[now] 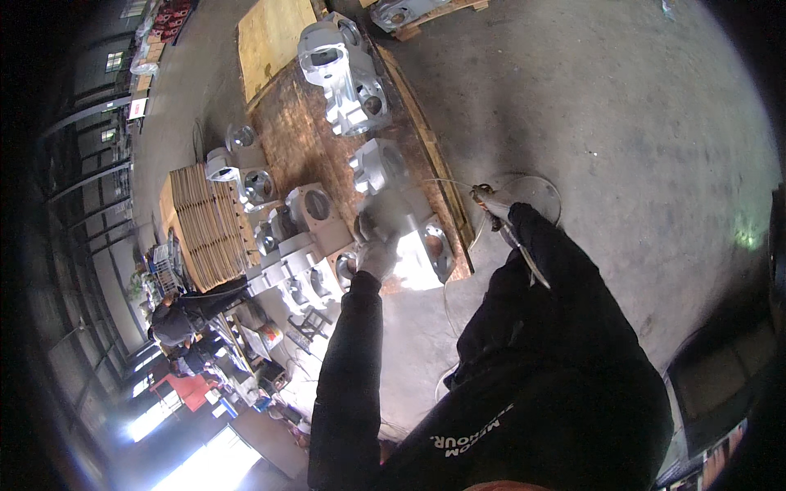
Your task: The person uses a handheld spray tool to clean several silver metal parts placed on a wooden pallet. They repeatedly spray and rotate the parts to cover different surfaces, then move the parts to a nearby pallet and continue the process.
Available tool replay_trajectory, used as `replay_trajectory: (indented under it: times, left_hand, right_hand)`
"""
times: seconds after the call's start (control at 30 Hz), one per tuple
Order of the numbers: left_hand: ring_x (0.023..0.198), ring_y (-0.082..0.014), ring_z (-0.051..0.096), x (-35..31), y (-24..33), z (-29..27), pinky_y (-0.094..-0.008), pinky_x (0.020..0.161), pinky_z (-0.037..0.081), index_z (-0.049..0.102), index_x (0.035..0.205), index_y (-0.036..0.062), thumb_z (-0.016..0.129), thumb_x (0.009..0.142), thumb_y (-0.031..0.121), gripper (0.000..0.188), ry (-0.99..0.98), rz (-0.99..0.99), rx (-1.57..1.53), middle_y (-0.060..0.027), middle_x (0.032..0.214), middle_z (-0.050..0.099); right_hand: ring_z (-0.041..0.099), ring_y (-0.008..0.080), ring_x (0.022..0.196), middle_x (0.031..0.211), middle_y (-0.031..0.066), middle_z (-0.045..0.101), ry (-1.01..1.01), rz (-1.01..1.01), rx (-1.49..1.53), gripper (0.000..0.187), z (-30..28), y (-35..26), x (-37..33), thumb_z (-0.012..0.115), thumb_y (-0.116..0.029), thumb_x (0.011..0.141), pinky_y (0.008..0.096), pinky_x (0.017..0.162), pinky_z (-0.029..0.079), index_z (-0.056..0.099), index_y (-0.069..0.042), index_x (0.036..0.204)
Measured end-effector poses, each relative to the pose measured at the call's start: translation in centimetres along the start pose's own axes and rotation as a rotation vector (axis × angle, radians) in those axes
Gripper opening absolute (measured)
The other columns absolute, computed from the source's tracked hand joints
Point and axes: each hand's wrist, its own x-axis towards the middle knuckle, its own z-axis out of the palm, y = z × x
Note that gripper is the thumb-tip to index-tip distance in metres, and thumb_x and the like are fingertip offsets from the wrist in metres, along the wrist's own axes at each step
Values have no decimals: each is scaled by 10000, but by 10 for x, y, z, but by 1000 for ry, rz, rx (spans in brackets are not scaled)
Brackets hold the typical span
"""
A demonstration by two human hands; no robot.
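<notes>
My left hand [378, 259], in a pale glove, reaches to the near end of the silver metal casting [419, 255] on the wooden board. Glare and blur hide its fingers, so I cannot tell whether it grips the casting. To the right, off the board's edge, my right hand [496, 209] is closed around a small dark hand tool [483, 193] with a thin pale hose. That hose [550, 185] loops over the concrete floor. Another silver casting [381, 166] lies just beyond my left hand, and a large silver housing [342, 78] stands farther up the board.
Several more castings [311, 209] crowd the left side of the wooden board [291, 123]. Past them stands a stack of brown cardboard sheets [205, 221]. A person in dark clothes [176, 323] is at the far left near a cluttered bench. A small black step stool [309, 323] stands on the floor.
</notes>
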Motion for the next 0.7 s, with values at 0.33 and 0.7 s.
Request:
replay_trajectory:
  times: [0.33, 0.7]
  left_hand:
    - [1370, -500, 229, -6, -30, 4, -512, 1097, 317, 253, 1469, 114, 582, 900, 397, 716, 49, 166, 178, -282, 1528, 111]
    - [1252, -478, 451, -3, 5, -4, -484, 1041, 401, -29, 1503, 19, 565, 913, 444, 939, -16, -92, 68, -210, 1575, -8]
  right_hand:
    - [545, 107, 608, 759, 14, 606, -32, -74, -2, 357, -5, -66, -25, 509, -443, 977, 259, 567, 445, 610, -107, 910]
    - [635, 320, 1015, 1170, 178, 640, 313, -694, -471, 401, -4, -101, -50, 406, -337, 997, 438, 794, 510, 547, -91, 1281]
